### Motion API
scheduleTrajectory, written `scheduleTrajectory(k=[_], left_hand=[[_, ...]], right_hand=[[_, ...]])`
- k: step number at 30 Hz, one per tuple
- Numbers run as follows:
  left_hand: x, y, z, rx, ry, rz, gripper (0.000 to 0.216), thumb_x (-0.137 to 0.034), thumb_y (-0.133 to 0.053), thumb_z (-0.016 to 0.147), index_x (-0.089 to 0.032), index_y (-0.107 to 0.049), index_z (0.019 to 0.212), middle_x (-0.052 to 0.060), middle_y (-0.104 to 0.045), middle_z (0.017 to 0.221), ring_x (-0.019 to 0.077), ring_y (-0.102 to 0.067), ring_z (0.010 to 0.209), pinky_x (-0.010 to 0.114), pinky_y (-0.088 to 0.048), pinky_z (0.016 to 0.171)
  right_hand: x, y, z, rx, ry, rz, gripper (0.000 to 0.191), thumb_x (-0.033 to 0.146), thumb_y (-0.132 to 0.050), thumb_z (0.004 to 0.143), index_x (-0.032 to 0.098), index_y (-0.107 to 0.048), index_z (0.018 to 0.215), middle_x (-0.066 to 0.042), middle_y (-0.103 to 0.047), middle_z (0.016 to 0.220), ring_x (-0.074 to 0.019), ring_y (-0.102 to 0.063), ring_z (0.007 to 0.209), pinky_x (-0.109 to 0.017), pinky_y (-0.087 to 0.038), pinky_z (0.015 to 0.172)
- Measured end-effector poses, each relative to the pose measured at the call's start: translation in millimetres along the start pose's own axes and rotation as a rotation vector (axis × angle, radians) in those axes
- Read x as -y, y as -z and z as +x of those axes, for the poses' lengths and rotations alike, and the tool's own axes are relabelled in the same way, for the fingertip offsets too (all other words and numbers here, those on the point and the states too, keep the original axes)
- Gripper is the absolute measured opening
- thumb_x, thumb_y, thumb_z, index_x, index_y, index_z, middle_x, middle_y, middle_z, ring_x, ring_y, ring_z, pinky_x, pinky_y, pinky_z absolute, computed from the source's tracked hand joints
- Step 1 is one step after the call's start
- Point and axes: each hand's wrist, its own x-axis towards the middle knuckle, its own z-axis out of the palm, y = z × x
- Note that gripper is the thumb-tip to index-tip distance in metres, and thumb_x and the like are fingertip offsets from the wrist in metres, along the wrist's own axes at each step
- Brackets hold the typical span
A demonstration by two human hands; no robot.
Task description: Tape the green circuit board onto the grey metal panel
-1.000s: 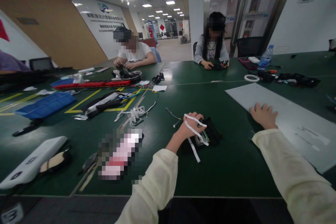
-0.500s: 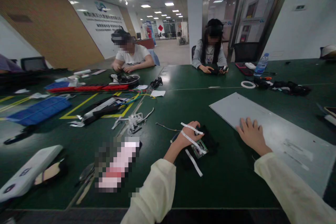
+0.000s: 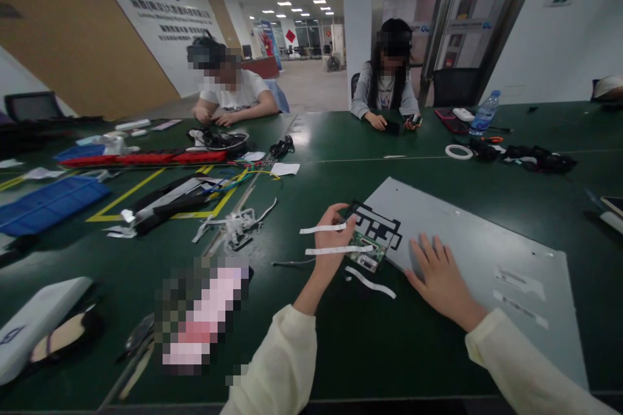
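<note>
My left hand grips a green circuit board with a cut-out black frame at its top edge. The board is tilted above the table and overlaps the left corner of a large light-grey panel. Thin white strips lie across the hand and the board, and another white strip hangs just below. A thin cable trails to the left of the wrist. Spread flat near the panel's front edge, my right hand presses on its surface.
Crumpled white strips and a pixelated phone-like item are to the left. Farther left are a blue tray and a white device. A tape roll and water bottle stand beyond the panel. Two people sit opposite.
My left hand has raised the circuit board and tilted it up, so the black frame shows. The grey panel has slid left towards the board, with my right hand on it.
</note>
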Motion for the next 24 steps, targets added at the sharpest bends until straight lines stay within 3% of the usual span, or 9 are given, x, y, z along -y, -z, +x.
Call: scheduleTrajectory(k=[6,12,17,21,24], left_hand=[[-11.7,2.7,10.3,-0.082,0.190,-0.229,0.024,-0.034,-0.064,0.079,-0.018,-0.058,0.095,-0.007,-0.040,0.063,0.0077,-0.042,0.052,0.019,-0.033,0.049],[-13.1,-7.1,15.4,-0.074,0.226,-0.234,0.022,-0.033,-0.064,0.076,-0.019,-0.055,0.090,-0.007,-0.043,0.061,0.0077,-0.042,0.050,0.019,-0.033,0.048],[0.0,-13.7,15.2,-0.064,0.295,-0.232,0.024,-0.035,-0.066,0.072,-0.019,-0.053,0.085,-0.007,-0.046,0.058,0.0087,-0.043,0.049,0.020,-0.031,0.049],[15.2,-15.3,12.1,-0.080,0.365,-0.282,0.026,-0.038,-0.066,0.071,-0.020,-0.051,0.083,-0.008,-0.044,0.057,0.0092,-0.043,0.047,0.020,-0.030,0.048],[24.2,-21.5,5.8,-0.052,0.353,-0.234,0.022,-0.036,-0.062,0.074,-0.020,-0.048,0.080,-0.007,-0.044,0.058,0.0104,-0.045,0.051,0.021,-0.031,0.051]], right_hand=[[34.9,14.6,-2.5,0.055,0.199,0.116,0.078,0.061,-0.042,0.085,0.014,-0.033,0.146,-0.015,-0.019,0.155,-0.0406,-0.008,0.141,-0.056,-0.018,0.111],[58.3,28.6,3.3,0.102,0.406,0.262,0.083,0.055,-0.057,0.079,0.016,-0.032,0.147,-0.013,-0.013,0.156,-0.0392,-0.003,0.142,-0.055,-0.018,0.112],[54.8,36.7,7.8,0.130,0.502,0.451,0.071,0.047,-0.055,0.083,0.016,-0.037,0.144,-0.012,-0.025,0.153,-0.0316,-0.015,0.142,-0.053,-0.016,0.115],[22.8,40.1,20.7,0.203,0.356,0.749,0.041,0.035,-0.042,0.093,0.020,-0.057,0.127,-0.007,-0.052,0.136,-0.0211,-0.048,0.126,-0.042,-0.035,0.109],[-4.0,32.3,31.4,0.126,0.126,0.917,0.038,0.039,-0.043,0.092,0.021,-0.061,0.120,-0.007,-0.064,0.120,-0.0205,-0.060,0.111,-0.041,-0.045,0.100]])
